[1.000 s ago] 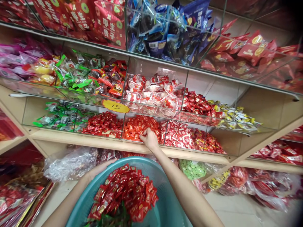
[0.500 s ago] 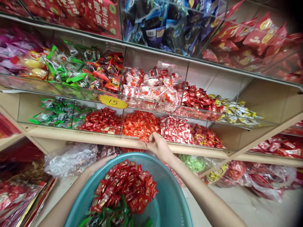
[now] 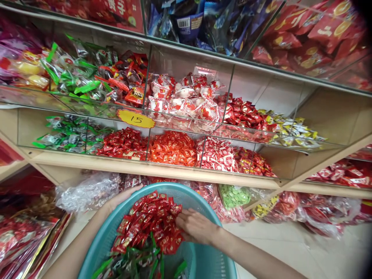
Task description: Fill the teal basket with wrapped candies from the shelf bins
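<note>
A teal plastic basket (image 3: 215, 255) is tilted in front of me. Fingers of my left hand (image 3: 124, 197) are curled over its far left rim. Inside lies a heap of small red-wrapped candies (image 3: 148, 217), with larger clear and green packets (image 3: 130, 263) below them. My right hand (image 3: 197, 226) is inside the basket at the right side of the red heap, touching it. Its fingers look stretched out and slightly apart, pointing left, with the tips partly hidden and a little blurred. No candy can be made out in it.
Glass-fronted shelves (image 3: 186, 170) with sorted wrapped sweets stand just beyond the basket. A yellow price tag (image 3: 136, 118) reading 15 hangs on the middle tier. Below are plastic bags (image 3: 90, 192) and green sweets (image 3: 235, 195). Red packages (image 3: 26, 240) lie at the lower left.
My right hand has moved down from the orange-red candies at the shelf edge, where it pinched one, into the basket. My left hand stays on the rim.
</note>
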Demonstrator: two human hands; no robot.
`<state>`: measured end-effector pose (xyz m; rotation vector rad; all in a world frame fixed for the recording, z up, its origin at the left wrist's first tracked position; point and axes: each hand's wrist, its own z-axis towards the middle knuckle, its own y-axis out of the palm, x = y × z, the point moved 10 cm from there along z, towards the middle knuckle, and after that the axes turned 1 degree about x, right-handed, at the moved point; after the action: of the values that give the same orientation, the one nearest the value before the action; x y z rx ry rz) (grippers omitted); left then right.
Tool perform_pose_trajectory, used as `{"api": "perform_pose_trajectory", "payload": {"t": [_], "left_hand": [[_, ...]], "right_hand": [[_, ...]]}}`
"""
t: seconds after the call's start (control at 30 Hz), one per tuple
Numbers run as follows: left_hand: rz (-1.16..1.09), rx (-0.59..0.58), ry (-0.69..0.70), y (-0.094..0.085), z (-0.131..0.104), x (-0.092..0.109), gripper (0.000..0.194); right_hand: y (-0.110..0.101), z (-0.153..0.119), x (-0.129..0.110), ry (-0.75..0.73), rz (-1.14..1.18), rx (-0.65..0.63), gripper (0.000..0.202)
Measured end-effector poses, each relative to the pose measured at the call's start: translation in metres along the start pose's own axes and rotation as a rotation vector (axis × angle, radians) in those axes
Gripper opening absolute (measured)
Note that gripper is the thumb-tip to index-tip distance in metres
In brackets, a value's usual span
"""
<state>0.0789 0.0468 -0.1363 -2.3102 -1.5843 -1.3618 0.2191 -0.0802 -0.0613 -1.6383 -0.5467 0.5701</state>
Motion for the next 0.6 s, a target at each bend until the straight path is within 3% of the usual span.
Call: {"api": "perform_pose_trajectory", "payload": {"t": [0.1, 0.23, 0.4, 0.5, 0.6], "left_hand": [[-0.084, -0.075, -0.086, 0.005, 0.001, -0.009, 0.049], [-0.134, -0.098, -0.082, 0.005, 0.004, -0.010, 0.048], [-0.116, -0.051, -0.057, 0.000, 0.005, -0.010, 0.047], [-0.136, -0.070, -0.055, 0.001, 0.006, -0.009, 0.044], [-0.126, -0.062, -0.043, 0.004, 0.006, -0.006, 0.038]], "right_hand": [[0.003, -0.001, -0.003, -0.037, -0.051, -0.009, 0.010], [0.004, 0.002, -0.009, -0.075, -0.073, 0.010, 0.009], [0.004, 0.009, -0.015, -0.101, -0.100, 0.051, 0.007], [-0.012, 0.013, -0.013, -0.090, -0.075, 0.087, 0.008], [-0.051, 0.021, -0.001, -0.050, -0.028, 0.184, 0.009]]}}
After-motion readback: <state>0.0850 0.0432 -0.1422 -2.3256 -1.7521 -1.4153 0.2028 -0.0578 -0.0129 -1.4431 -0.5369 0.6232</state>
